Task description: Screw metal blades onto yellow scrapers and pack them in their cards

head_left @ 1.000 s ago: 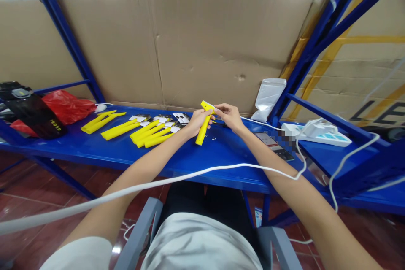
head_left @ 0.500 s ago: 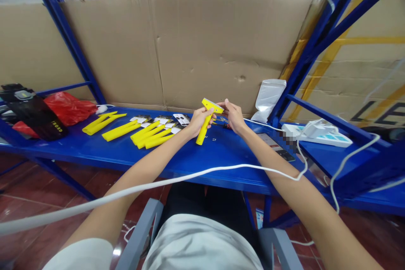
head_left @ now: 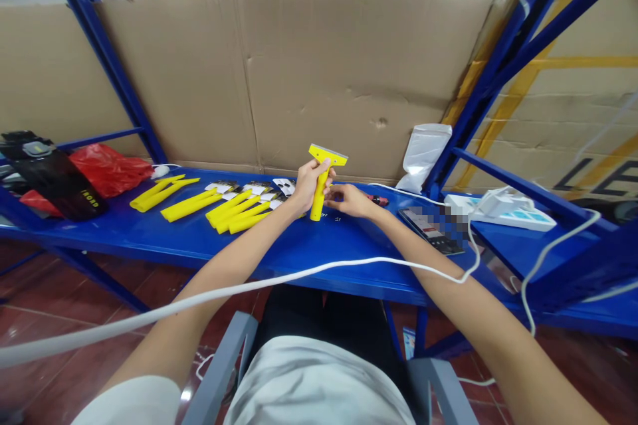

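My left hand [head_left: 309, 186] is wrapped round a yellow scraper [head_left: 318, 206], its wide head up and a thin metal edge along the top. Just right of the handle, low over the blue table, my right hand [head_left: 353, 200] has its fingers bent together. What its fingertips hold, if anything, is too small to make out. Tiny metal pieces that look like screws [head_left: 337, 218] lie in front of that hand. Left of my left hand are several yellow scraper handles [head_left: 187, 206] in a row, beside white-and-black cards [head_left: 284, 186]. Behind my right wrist shows a red-and-black tool [head_left: 379, 200].
A black bottle [head_left: 60, 182] and a red plastic bag [head_left: 112, 169] stand at the left. To the right are a phone [head_left: 423, 229], a white power strip [head_left: 523, 214] and a white pouch [head_left: 423, 153]. A white cable [head_left: 299, 273] crosses before my forearms. Cardboard [head_left: 309, 73] backs the table.
My right hand has left the scraper's head and come down to the table by the handle. In my left hand the scraper has turned more upright and risen slightly.
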The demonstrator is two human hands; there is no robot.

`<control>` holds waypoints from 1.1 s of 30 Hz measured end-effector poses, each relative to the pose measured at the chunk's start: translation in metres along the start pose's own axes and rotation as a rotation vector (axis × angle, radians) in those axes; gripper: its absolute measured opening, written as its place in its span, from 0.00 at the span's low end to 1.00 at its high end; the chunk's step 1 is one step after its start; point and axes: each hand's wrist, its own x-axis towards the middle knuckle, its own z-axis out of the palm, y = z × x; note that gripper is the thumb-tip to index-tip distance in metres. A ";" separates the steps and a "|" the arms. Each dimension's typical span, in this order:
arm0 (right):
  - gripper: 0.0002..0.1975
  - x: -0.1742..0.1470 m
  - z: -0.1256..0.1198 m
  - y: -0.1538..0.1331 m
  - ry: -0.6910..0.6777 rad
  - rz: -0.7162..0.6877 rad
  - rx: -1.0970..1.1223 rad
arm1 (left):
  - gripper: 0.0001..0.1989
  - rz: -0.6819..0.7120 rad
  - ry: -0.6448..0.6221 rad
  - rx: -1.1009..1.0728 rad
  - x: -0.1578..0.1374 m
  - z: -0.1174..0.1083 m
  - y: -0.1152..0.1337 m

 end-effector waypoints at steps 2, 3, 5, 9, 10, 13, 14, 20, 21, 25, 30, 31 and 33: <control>0.17 -0.001 0.003 -0.002 -0.071 -0.020 -0.024 | 0.17 -0.001 0.019 0.009 0.000 -0.001 0.002; 0.17 -0.001 0.005 -0.003 -0.100 -0.029 -0.033 | 0.17 0.002 0.018 0.008 0.001 -0.001 0.002; 0.16 -0.001 0.006 -0.002 -0.144 -0.041 -0.043 | 0.16 0.018 0.005 -0.001 0.001 -0.002 0.002; 0.13 -0.001 0.008 0.001 -0.199 -0.051 -0.050 | 0.15 0.038 -0.020 -0.009 0.002 -0.004 -0.001; 0.12 -0.001 0.008 0.001 -0.207 -0.053 -0.052 | 0.15 0.039 -0.023 -0.009 0.003 -0.004 -0.001; 0.08 -0.001 0.009 0.002 -0.224 -0.053 -0.061 | 0.16 0.037 -0.029 -0.009 0.003 -0.005 -0.003; 0.07 -0.001 0.009 0.002 -0.230 -0.049 -0.066 | 0.17 0.031 -0.030 -0.010 0.003 -0.005 -0.003; 0.04 0.001 0.009 0.007 -0.266 -0.006 -0.094 | 0.19 -0.006 -0.035 -0.015 0.004 -0.005 -0.006; 0.04 0.001 0.009 0.008 -0.268 0.001 -0.100 | 0.18 -0.005 -0.039 -0.016 0.004 -0.005 -0.007; 0.04 0.002 0.010 0.012 -0.284 0.018 -0.116 | 0.17 -0.003 -0.046 -0.012 0.005 -0.007 -0.009; 0.03 0.002 0.010 0.010 -0.306 0.023 -0.118 | 0.17 -0.022 -0.041 -0.003 0.005 -0.006 -0.009; 0.03 0.002 0.010 0.009 -0.310 0.021 -0.117 | 0.17 -0.026 -0.038 -0.002 0.005 -0.006 -0.009; 0.03 0.001 0.010 0.008 -0.317 0.017 -0.113 | 0.16 -0.031 -0.040 -0.004 0.004 -0.005 -0.009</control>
